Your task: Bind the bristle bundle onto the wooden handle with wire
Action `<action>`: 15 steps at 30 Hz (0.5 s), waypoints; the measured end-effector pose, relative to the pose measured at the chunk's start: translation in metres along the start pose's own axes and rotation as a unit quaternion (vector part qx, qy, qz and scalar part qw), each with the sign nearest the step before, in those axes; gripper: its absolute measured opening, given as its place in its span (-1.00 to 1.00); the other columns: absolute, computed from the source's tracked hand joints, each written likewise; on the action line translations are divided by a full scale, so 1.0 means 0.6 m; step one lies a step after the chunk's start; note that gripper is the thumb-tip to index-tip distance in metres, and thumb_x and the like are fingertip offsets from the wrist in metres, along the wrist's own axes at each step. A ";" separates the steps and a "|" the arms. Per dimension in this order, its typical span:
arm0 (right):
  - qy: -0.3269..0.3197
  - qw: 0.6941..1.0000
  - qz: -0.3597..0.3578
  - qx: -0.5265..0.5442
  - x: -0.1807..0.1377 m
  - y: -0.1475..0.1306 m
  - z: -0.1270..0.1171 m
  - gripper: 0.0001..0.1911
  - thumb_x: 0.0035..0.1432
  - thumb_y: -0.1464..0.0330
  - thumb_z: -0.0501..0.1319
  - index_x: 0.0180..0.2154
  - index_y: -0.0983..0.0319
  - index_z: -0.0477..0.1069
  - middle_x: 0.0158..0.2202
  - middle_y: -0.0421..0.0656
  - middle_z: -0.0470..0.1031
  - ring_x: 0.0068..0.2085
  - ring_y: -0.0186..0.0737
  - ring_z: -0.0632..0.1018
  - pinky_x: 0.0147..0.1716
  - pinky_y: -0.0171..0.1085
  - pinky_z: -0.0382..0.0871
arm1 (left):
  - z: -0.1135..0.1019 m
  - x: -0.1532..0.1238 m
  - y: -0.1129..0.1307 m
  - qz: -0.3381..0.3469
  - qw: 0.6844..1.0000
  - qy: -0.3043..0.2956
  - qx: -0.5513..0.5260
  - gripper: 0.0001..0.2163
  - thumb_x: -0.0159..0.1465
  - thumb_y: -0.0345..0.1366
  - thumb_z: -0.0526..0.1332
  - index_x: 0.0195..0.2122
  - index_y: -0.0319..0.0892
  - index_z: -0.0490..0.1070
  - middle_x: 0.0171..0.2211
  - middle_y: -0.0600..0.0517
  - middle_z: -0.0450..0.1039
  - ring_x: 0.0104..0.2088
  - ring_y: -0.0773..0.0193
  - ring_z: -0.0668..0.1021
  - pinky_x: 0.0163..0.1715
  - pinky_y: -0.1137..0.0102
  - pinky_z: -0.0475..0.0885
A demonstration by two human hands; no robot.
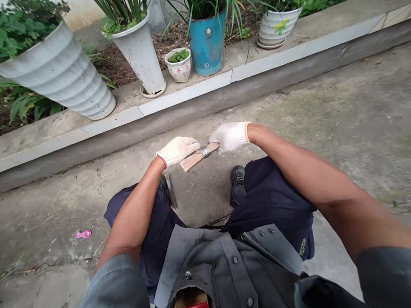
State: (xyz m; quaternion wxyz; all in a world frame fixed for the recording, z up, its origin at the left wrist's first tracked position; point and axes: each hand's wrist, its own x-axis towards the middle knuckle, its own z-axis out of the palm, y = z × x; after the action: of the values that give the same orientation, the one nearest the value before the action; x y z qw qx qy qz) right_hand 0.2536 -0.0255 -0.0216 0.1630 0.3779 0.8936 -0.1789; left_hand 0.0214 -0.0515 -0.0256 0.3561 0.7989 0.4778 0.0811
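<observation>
Head cam — L hand holds wood pc, R hand blurred — its hold unclear.

The strip looks like matt, bare wood, its binding like shiny metal wire. The left glove and right glove are soft, matt knitted cloth. The shirt is matt cloth with glossy buttons. The ground is rough concrete; the blue pot has a scuffed, painted look.

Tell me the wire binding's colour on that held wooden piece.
Silvery grey; the wire binding shows best in the head view.
</observation>
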 end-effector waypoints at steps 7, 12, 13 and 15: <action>0.049 0.991 -0.023 0.121 -0.016 0.013 -0.013 -0.68 0.04 0.10 0.30 -0.28 0.21 0.53 -0.46 -0.26 0.49 -0.44 -0.36 0.38 -0.41 -0.33 0.08 | 0.001 -0.001 -0.020 -0.007 0.981 -0.067 -0.181 -0.67 0.36 -0.06 0.17 -0.15 -0.25 0.52 -0.29 -0.08 0.60 -0.42 0.31 0.54 -0.40 0.44 0.40; 0.082 0.989 0.052 0.115 0.002 0.014 -0.016 -0.60 0.11 0.04 0.25 -0.22 0.22 0.55 -0.40 -0.16 0.55 -0.41 -0.29 0.46 -0.40 -0.32 0.17 | 0.021 -0.002 -0.017 -0.058 0.986 -0.049 -0.149 -0.67 0.38 -0.05 0.14 -0.26 -0.24 0.49 -0.32 -0.08 0.60 -0.52 0.38 0.53 -0.46 0.47 0.44; 0.093 0.989 0.081 0.084 0.007 0.014 -0.017 -0.59 0.12 0.04 0.24 -0.20 0.23 0.56 -0.36 -0.11 0.57 -0.37 -0.24 0.50 -0.38 -0.31 0.21 | 0.024 -0.001 -0.015 -0.064 0.989 -0.044 -0.125 -0.67 0.39 -0.07 0.12 -0.31 -0.23 0.48 -0.33 -0.05 0.60 -0.53 0.39 0.53 -0.47 0.48 0.43; 0.103 0.984 0.143 0.029 0.017 0.014 -0.016 -0.58 0.14 0.08 0.23 -0.12 0.24 0.58 -0.26 -0.01 0.61 -0.29 -0.12 0.56 -0.33 -0.26 0.28 | 0.030 0.001 -0.010 -0.066 0.992 -0.051 -0.091 -0.71 0.39 -0.13 0.09 -0.32 -0.21 0.46 -0.36 -0.01 0.60 -0.55 0.40 0.51 -0.51 0.50 0.40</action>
State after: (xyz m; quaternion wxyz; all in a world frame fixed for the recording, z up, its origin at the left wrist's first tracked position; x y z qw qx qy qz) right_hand 0.2515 -0.0094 -0.0191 0.0824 0.5228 0.8368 -0.1400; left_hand 0.0258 -0.0581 -0.0430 0.4561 0.7330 0.5012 0.0595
